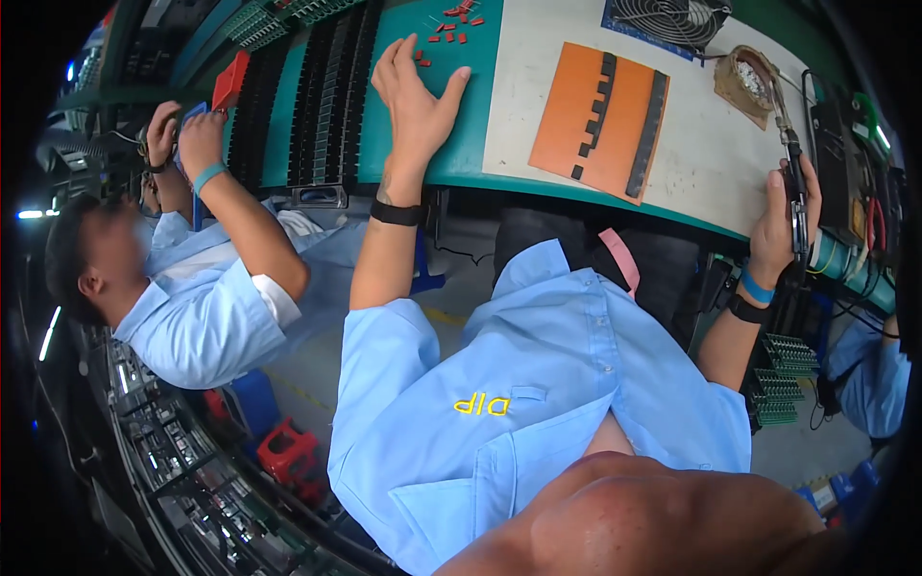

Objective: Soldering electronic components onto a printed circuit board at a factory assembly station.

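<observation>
My left hand (418, 108) is open above the green mat (471, 134), its fingers and thumb spread. Beyond its fingertips lie small red two-legged components (449, 33). At the right edge of the bench my right hand (780, 219) is closed around a soldering iron (796, 182) with a dark handle. Its metal front end points away from me, beside a brown holder (727, 88) filled with silvery, crumpled-looking material. Whether the tip touches that material, I cannot tell. Between my hands an orange board (603, 123) with black strips lies on a white sheet (509, 106).
A black fan (672, 19) stands at the back. Dark station boxes, cables and pliers (875, 226) crowd the right side. Black conveyor rails (331, 91) cross the bench to the left. There a co-worker's hands (200, 144) are near a red bin (230, 81).
</observation>
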`<action>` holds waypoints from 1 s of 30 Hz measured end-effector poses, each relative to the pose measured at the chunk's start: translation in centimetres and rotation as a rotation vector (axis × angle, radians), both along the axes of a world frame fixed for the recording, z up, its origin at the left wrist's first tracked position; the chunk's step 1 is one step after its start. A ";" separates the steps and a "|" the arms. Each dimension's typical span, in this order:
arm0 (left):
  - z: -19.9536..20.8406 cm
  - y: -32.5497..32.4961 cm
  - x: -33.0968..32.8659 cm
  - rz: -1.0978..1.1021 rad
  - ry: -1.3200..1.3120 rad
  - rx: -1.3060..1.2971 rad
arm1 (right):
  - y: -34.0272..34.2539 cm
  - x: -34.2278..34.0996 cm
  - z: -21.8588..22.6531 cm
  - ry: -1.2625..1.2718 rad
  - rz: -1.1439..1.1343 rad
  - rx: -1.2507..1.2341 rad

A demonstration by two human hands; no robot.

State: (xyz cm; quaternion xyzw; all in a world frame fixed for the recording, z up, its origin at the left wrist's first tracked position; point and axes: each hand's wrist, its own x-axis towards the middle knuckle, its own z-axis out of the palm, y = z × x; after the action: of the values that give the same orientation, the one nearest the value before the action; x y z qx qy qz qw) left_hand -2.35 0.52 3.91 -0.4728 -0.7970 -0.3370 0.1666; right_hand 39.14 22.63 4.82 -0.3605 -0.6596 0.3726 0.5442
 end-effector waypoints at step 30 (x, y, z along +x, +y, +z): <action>13.6 3.7 2.7 -0.122 -0.262 -0.166 | 2.6 -0.1 8.4 -0.071 0.059 -0.107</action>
State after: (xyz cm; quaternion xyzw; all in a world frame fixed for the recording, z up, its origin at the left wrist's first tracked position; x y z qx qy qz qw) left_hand 0.38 4.20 17.53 -0.4843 -0.8069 -0.3383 0.0006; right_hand 39.02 25.20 13.21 -0.3825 -0.6678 0.4101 0.4894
